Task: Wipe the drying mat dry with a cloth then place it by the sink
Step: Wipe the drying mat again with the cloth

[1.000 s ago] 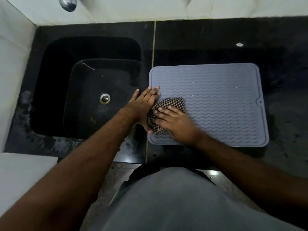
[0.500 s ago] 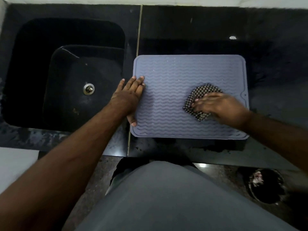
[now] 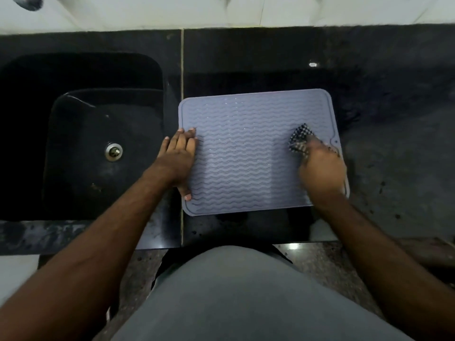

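Observation:
A grey-lilac drying mat (image 3: pixel 246 153) with wavy ridges lies flat on the black counter, just right of the sink (image 3: pixel 81 139). My left hand (image 3: pixel 178 158) rests flat, fingers together, on the mat's left edge and pins it down. My right hand (image 3: pixel 321 168) presses a black-and-white checkered cloth (image 3: pixel 299 139) onto the mat near its right edge; the hand is blurred and hides most of the cloth. Small water beads glint along the mat's upper ridges.
The black stone counter (image 3: pixel 394 143) stretches right of the mat, speckled with drops. The sink has a metal drain (image 3: pixel 113 150). A tap tip (image 3: pixel 28 1) shows at the top left, with a white tiled wall (image 3: pixel 221 11) behind. My grey-clothed body fills the bottom.
My right hand has swept the cloth from the mat's left side across to its right edge. My left hand has stayed on the left edge. The camera view shifted.

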{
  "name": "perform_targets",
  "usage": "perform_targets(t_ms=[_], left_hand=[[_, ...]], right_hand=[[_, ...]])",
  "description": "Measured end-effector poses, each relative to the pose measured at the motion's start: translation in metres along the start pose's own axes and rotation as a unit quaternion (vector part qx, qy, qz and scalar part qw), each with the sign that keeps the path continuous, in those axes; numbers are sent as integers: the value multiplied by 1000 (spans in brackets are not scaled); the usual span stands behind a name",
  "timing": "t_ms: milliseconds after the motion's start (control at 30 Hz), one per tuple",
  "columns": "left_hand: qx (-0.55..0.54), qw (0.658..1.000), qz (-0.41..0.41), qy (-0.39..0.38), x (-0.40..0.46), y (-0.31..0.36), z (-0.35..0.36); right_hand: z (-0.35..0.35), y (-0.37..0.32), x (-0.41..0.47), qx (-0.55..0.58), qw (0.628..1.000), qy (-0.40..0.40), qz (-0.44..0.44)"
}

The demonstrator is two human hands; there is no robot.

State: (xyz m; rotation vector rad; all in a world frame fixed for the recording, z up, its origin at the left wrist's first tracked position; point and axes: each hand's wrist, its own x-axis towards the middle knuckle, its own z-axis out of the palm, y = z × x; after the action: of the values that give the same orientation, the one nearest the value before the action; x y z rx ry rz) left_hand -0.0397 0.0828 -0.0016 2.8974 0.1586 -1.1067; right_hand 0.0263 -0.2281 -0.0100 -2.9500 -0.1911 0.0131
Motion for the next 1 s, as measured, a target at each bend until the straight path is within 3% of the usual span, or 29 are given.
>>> perform_targets(t_ms=[200, 300, 433, 533, 633, 700, 833, 1000], left_hand=[[-3, 1000, 8, 1, 3, -1, 1], [9, 1000, 6, -10, 5, 3, 0], [-8, 1000, 19, -6, 2, -2, -2], [-42, 996, 67, 35, 0, -19, 7], [-69, 987, 130, 59, -8, -39, 22], [-59, 984, 151, 68, -14, -49, 28], [-23, 988, 138, 67, -14, -50, 28], [17, 994, 98, 54, -13, -35, 24]], right_hand=[[25, -84, -34, -133, 987, -87, -39], [27, -126, -48, -130, 983, -94, -93], [9, -164, -63, 1, 969, -156, -193], [-5, -163, -55, 131, 945, -226, -198], [-15, -150, -51, 231, 941, -169, -180], [-9, -146, -48, 253, 934, -128, -220], [36, -145, -54, 130, 871, -154, -448], [55, -130, -91, 64, 841, -193, -502]])
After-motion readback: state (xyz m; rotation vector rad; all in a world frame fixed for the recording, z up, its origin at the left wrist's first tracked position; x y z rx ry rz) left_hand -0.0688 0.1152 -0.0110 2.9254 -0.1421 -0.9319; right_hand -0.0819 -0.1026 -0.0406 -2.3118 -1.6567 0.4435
